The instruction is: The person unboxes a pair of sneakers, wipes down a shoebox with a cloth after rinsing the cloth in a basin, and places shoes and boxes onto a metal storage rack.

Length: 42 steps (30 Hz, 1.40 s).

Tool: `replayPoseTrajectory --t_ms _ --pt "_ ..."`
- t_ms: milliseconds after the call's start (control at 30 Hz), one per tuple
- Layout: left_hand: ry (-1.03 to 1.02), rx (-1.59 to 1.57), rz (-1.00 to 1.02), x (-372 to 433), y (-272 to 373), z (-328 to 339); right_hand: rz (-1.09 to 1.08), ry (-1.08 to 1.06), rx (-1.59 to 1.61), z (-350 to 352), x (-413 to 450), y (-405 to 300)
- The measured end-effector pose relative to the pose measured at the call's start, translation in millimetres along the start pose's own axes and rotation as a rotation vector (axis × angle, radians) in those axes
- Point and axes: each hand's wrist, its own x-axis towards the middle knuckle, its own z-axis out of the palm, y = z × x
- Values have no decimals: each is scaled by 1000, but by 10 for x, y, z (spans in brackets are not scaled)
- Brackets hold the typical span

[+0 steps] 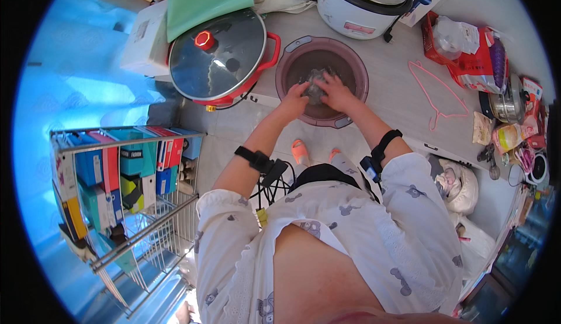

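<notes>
A round mauve plastic basin [360, 65] of water stands at the front edge of a wood-look counter [385, 83]. My left hand [297, 100] is over the left part of the basin, its fingers reaching toward the middle. My right hand [335, 89] is at the centre right, fingers spread over the water. Between the hands the water is stirred up and splashing. No object shows clearly in either hand; the left fingertips are partly hidden and the water looks murky. Both forearms wear black straps with small devices.
Left of the basin stands a red electric pan [236, 94] with a glass lid [236, 39]. A white rice cooker [346, 17] is behind. A pink hanger [431, 96] lies right, near a red basket [429, 39]. A wire rack [144, 245] with boxes stands at left.
</notes>
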Motion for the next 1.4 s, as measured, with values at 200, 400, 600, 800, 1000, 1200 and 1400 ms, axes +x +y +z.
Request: replayPoseTrajectory --t_ms 200,400,600,800,1000,1200,1400 --pt "-109 -230 -394 434 286 213 272 -198 -70 23 44 203" --pt "56 -779 -405 608 -14 289 270 101 651 -219 53 -467" --pt "79 -967 -635 521 774 354 157 339 478 -257 18 -383" --pt "202 -654 -415 701 316 515 162 275 441 -126 147 -226" --pt "242 4 -111 638 195 450 98 137 422 86 321 156" --pt "63 696 115 393 469 245 66 232 194 -141 170 193" --pt "-119 995 -65 452 292 323 15 13 -104 -46 97 256"
